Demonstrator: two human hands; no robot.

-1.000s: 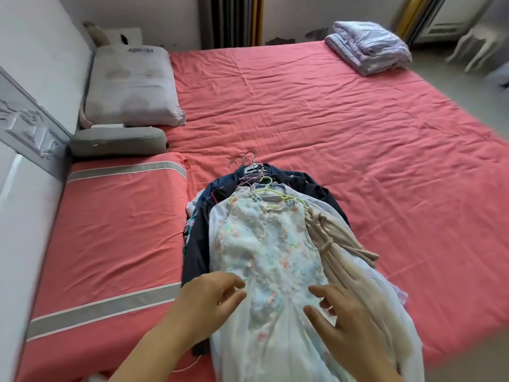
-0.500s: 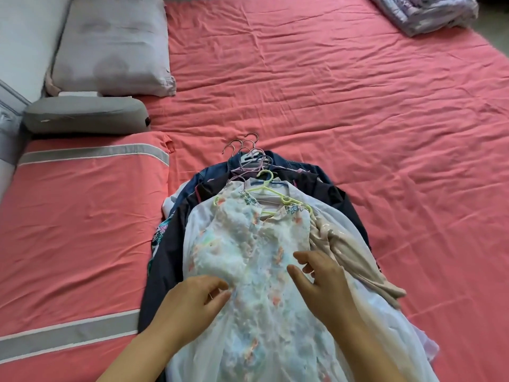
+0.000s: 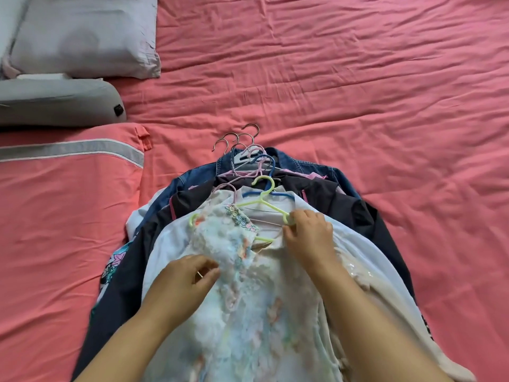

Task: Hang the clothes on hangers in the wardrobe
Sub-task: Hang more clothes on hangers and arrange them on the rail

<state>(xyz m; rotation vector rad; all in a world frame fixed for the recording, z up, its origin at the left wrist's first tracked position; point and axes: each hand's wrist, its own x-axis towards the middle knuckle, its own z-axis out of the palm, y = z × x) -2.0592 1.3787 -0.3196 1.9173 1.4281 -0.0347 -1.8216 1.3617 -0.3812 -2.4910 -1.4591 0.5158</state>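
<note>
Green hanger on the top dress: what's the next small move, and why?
Probably lift the green hanger by its hook. The right hand already pinches its right end, the left hand grips the floral dress, and the dress lies topmost on the pile, so it should come away from the other clothes.

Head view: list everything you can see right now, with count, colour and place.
bed sheet: one, coral pink, under everything
pillow: one, pale grey, top left
bolster: one, dark grey, below the pillow
folded quilt: one, pink with grey stripe, left
clothes pile: several, denim, dark, white, centre
floral dress: one, white pastel, on top
yellow-green hanger: one, in the dress
other hangers: several, metal, pink, blue, top of pile
left hand: pinches the dress
right hand: grips the yellow-green hanger's end
</note>
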